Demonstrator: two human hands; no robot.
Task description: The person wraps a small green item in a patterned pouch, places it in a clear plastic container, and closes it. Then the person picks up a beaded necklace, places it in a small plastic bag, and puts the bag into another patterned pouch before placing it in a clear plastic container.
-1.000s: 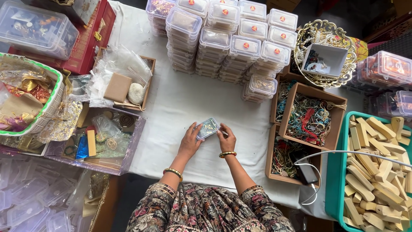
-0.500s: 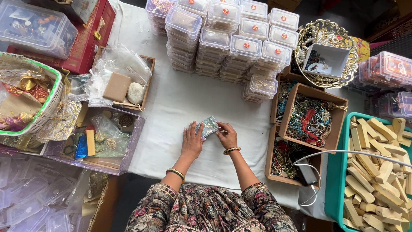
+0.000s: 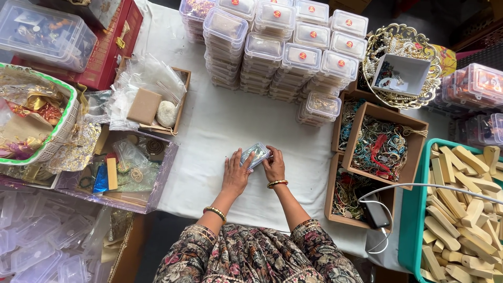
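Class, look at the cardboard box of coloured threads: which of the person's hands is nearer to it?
Right. The right hand lies just beside the cardboard box; the left hand is farther, beyond the small clear box.

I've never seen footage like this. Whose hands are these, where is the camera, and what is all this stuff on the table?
There is no machine here: a person wears a camera on the head, so you look straight down at their own two hands. The left hand and right hand together hold a small clear plastic box over a white tablecloth. Behind it stand stacks of lidded clear boxes. To the right are cardboard boxes of colourful threads and a green crate of wooden pieces; to the left, a tray of small packets.
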